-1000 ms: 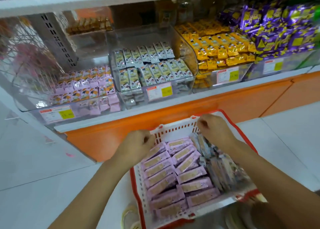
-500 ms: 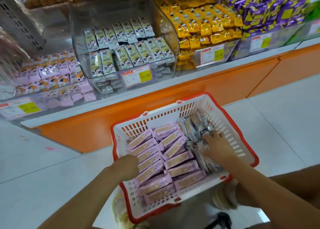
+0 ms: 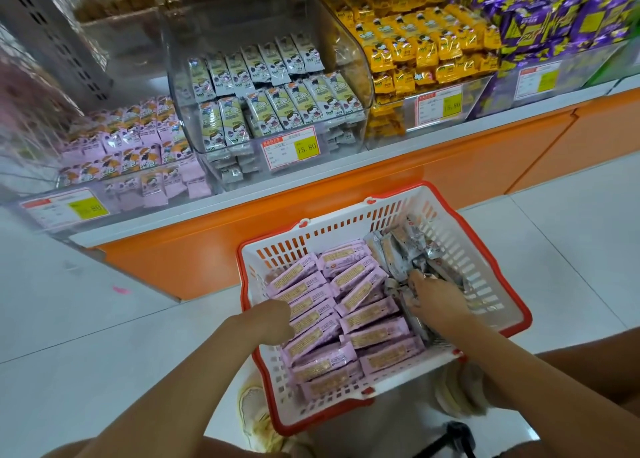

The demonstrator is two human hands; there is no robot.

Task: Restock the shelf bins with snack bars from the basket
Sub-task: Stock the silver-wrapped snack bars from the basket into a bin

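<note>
Snack bars in pink wrappers (image 3: 346, 305) lay in rows in the left half of the white plastic basket with a red rim (image 3: 485, 277) at lower centre, with silver-wrapped bars (image 3: 412, 250) heaped in its right half. A second before, both hands were up at the far rim. Now the right hand (image 3: 433, 295) curled round some silver-wrapped bars, while the left hand (image 3: 273, 319) rested on the pink rows, its fingers hidden. Picking had seemingly begun, and the clear plastic shelf bins (image 3: 270, 87) above still awaited stock.

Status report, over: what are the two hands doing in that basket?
Right hand grips silver bars in basket. Left hand at pink bars, grip hidden. Nothing between basket and shelf bins.
</note>
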